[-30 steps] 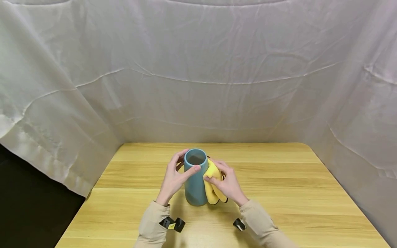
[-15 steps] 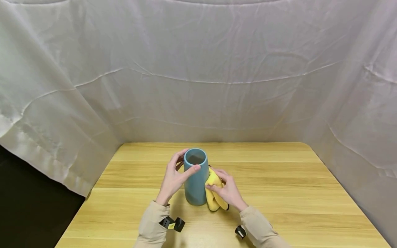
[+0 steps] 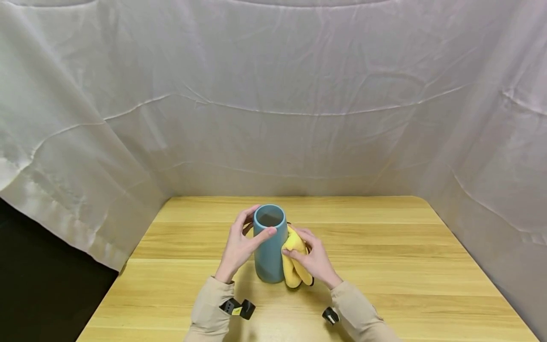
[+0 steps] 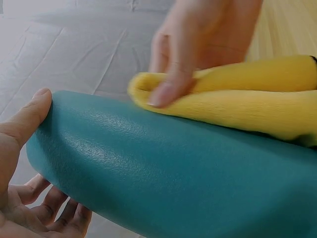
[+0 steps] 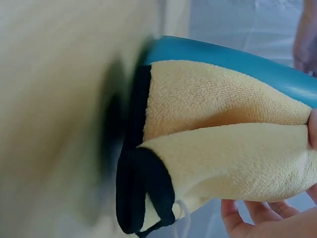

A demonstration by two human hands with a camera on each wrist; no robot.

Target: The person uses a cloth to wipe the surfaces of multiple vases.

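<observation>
A tall blue-teal vase [image 3: 269, 259] stands upright on the wooden table, its round mouth facing up. My left hand [image 3: 240, 244] grips it near the top, thumb on the front by the rim and fingers round the far left side. In my right hand [image 3: 314, 256] is a folded yellow cloth [image 3: 292, 266] with dark edging, pinched between thumb and fingers and held against the vase's right side. The left wrist view shows the cloth [image 4: 237, 101] lying along the vase wall [image 4: 163, 163]. Its lower folds and black trim [image 5: 148, 183] hang down in the right wrist view.
The light wood table [image 3: 406, 270] spreads out around the vase. Pale grey curtain [image 3: 282, 142] encloses the back and both sides. A black area [image 3: 42, 275] lies beyond the left edge. Small black cameras [image 3: 247, 309] sit at both wrists.
My right hand slid the cloth down the vase's side, toward me, then back up a little. The left hand and the vase kept their place.
</observation>
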